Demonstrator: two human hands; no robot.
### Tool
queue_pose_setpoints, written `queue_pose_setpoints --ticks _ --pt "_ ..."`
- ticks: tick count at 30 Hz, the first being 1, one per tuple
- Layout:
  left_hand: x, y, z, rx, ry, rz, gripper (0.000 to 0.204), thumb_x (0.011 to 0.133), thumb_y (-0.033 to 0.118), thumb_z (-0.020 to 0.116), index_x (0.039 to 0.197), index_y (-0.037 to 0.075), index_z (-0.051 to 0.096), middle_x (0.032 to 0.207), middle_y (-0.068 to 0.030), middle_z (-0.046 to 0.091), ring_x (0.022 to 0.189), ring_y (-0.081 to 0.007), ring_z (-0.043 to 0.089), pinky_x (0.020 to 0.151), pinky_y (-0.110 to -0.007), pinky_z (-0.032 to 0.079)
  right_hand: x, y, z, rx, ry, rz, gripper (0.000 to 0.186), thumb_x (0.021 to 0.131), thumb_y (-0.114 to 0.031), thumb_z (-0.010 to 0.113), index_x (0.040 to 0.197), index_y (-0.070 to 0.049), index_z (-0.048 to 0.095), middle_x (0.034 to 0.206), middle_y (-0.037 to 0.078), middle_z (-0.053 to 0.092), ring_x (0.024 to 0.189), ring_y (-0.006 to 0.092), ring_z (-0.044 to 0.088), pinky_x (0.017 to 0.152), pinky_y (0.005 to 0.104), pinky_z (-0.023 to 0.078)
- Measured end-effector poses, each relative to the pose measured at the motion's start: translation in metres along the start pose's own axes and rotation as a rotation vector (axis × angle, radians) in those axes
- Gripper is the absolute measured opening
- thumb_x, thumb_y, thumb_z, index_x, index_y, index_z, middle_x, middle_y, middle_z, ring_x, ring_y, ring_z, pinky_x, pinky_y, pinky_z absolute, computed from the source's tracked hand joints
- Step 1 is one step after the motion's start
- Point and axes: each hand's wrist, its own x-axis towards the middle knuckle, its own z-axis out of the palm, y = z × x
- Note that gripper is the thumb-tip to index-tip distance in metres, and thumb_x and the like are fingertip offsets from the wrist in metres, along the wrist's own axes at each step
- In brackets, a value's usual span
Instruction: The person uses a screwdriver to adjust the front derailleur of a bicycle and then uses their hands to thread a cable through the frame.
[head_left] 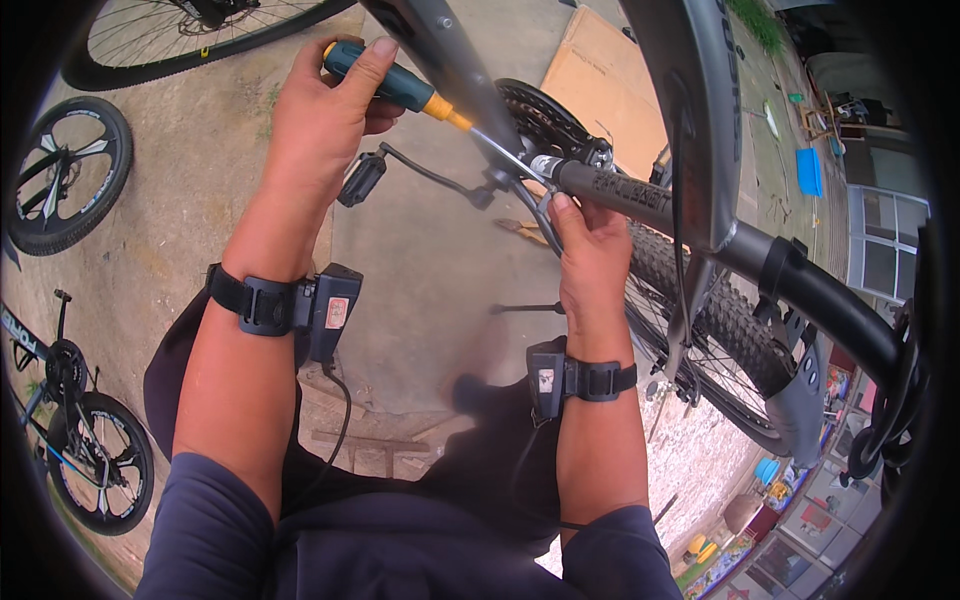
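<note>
A screwdriver (400,88) with a dark green and yellow handle is gripped in my left hand (325,115). Its metal shaft slants down to the right, and the tip reaches the end of a dark printed tube (625,195) on the grey bicycle frame (690,90). Right at that spot, my right hand (592,245) is closed, thumb and fingers pinched just under the tube's end. What lies between those fingers is mostly hidden. Beyond the shaft sits the chainring (545,115), with a crank arm (435,172) and a black pedal (363,180) to its left.
A knobbly tyre (740,330) with a grey mudguard (800,400) runs along the right. Cardboard (610,85) lies on the concrete behind the frame. To the left are a loose-looking spoked wheel (115,150) and another bicycle (70,390). Pliers-like yellow handles (522,230) lie below the crank.
</note>
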Motion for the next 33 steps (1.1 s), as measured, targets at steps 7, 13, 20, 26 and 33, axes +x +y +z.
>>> queue_pose_setpoints --ticks 7,13,20,26,33 --pt "0.002 -0.009 -0.011 -0.421 -0.192 0.074 0.047 0.093 0.022 0.067 0.129 -0.001 0.047 0.108 -0.0135 0.062 0.099 -0.0186 0.065 0.085 -0.034 0.056 0.001 0.003 -0.002 0.004 -0.012 -0.006 0.035 0.088 0.005 0.064 0.122 0.001 0.058 0.122 0.012 0.062 0.114 0.0186 0.059 0.099 0.0312 0.045" --pt "-0.003 -0.008 -0.003 -0.035 0.025 0.004 0.052 0.091 0.026 0.070 0.130 -0.001 0.047 0.108 -0.0123 0.062 0.098 -0.0184 0.065 0.083 -0.033 0.056 0.000 -0.001 0.001 -0.013 -0.002 0.017 0.035 0.088 0.004 0.064 0.123 0.001 0.058 0.123 0.012 0.062 0.114 0.0189 0.058 0.099 0.0309 0.046" --pt "0.002 -0.013 -0.015 -0.274 -0.167 0.114 0.059 0.092 0.027 0.069 0.137 -0.001 0.043 0.111 -0.0126 0.061 0.095 -0.0171 0.066 0.077 -0.030 0.057 0.000 -0.001 0.001 -0.023 0.007 0.017 0.036 0.088 0.004 0.063 0.124 0.001 0.056 0.126 0.012 0.060 0.115 0.0196 0.058 0.099 0.0312 0.046" --pt "0.001 -0.012 -0.013 -0.109 -0.097 0.036 0.060 0.090 0.018 0.069 0.140 0.000 0.040 0.118 -0.0127 0.059 0.102 -0.0195 0.064 0.084 -0.035 0.056 0.000 0.001 0.002 -0.046 -0.016 -0.025 0.032 0.093 0.003 0.059 0.124 -0.003 0.055 0.122 0.007 0.059 0.108 0.0142 0.057 0.089 0.0276 0.050" --pt "0.003 -0.019 -0.016 -0.245 -0.146 0.117 0.062 0.089 0.026 0.073 0.137 -0.001 0.043 0.108 -0.0111 0.062 0.089 -0.0165 0.067 0.074 -0.029 0.057 -0.003 -0.005 0.004 -0.023 -0.019 0.021 0.034 0.093 0.003 0.059 0.126 -0.003 0.054 0.124 0.008 0.058 0.109 0.0147 0.057 0.091 0.0279 0.050"
